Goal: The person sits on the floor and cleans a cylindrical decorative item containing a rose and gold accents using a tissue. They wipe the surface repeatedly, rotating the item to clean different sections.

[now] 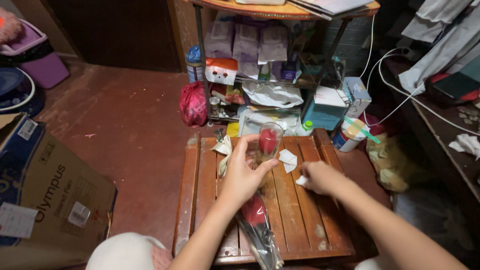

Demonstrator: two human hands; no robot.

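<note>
From the head camera, the left hand (243,172) was clamped around a clear cellophane cone wrapper (260,220) holding a red artificial rose (267,140), lifted just above the slatted brown wooden counter (295,210). The right hand (320,177) rested on the counter, fingers closed on a small white paper scrap (301,181). Another folded white paper piece (288,160) lay between the hands, and a cream ribbon bow (223,150) sat left of the rose. A cluttered metal shelf rack (265,75) stood behind.
</note>
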